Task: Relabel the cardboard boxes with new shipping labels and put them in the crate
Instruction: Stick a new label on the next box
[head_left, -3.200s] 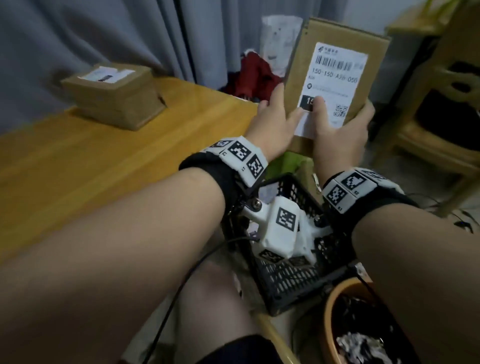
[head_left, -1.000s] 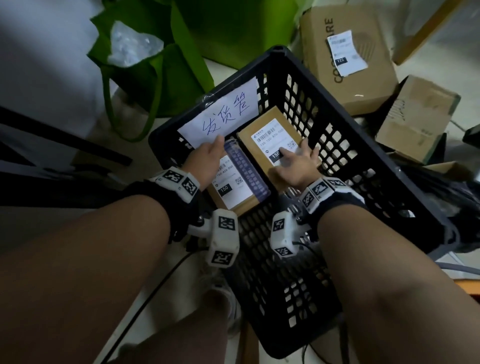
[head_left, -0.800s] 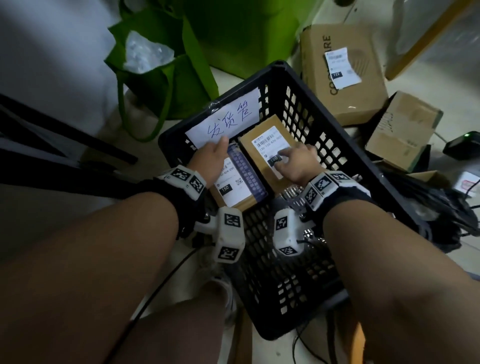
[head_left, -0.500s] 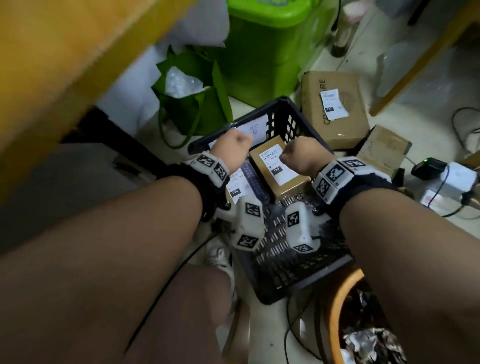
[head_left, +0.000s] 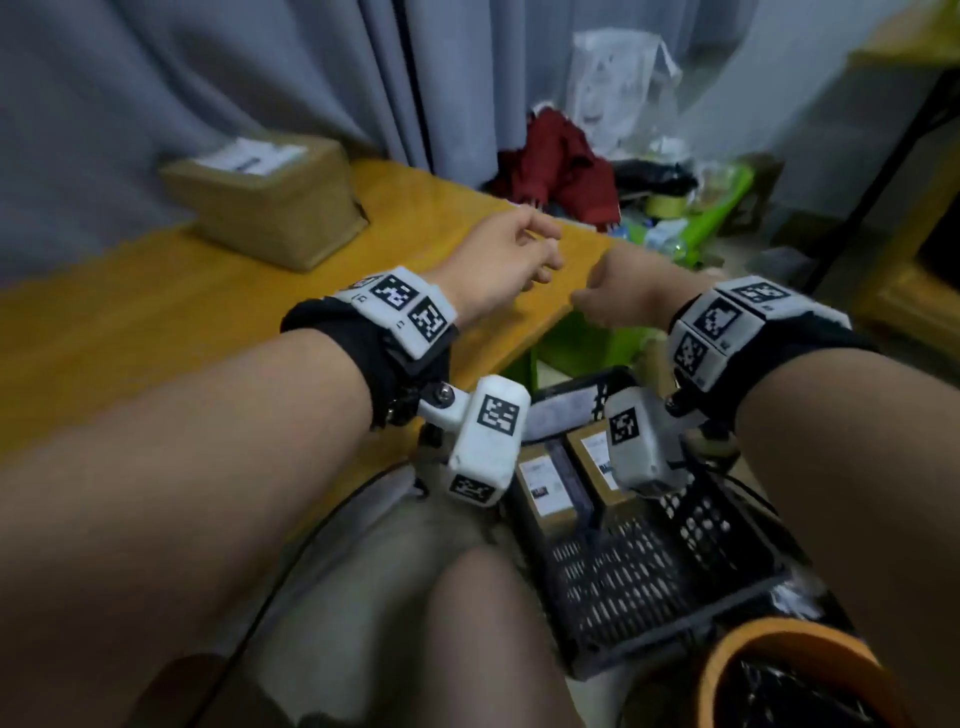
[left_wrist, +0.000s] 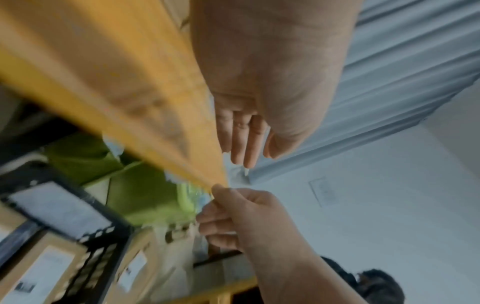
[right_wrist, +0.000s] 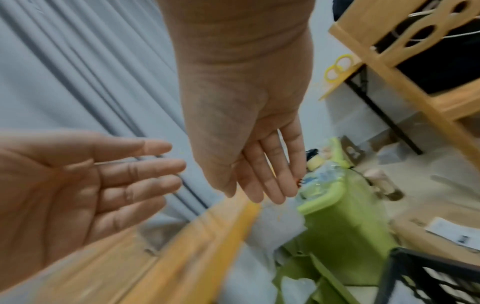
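Note:
Both hands hang empty in the air over the right end of the yellow wooden table. My left hand is above the table corner with relaxed fingers. My right hand is just off the table edge, its fingers loose and apart from everything. Below them on the floor stands the black crate, with two labelled cardboard boxes lying side by side in it. A third cardboard box with a white label sits at the back of the table.
A grey curtain hangs behind the table. A green bin and red cloth lie beyond the table end. An orange-rimmed basket stands right of the crate, and a wooden chair is at the far right.
Both hands have left the two boxes in the crate and risen to table height, empty. The view has swung up from the crate to the table.

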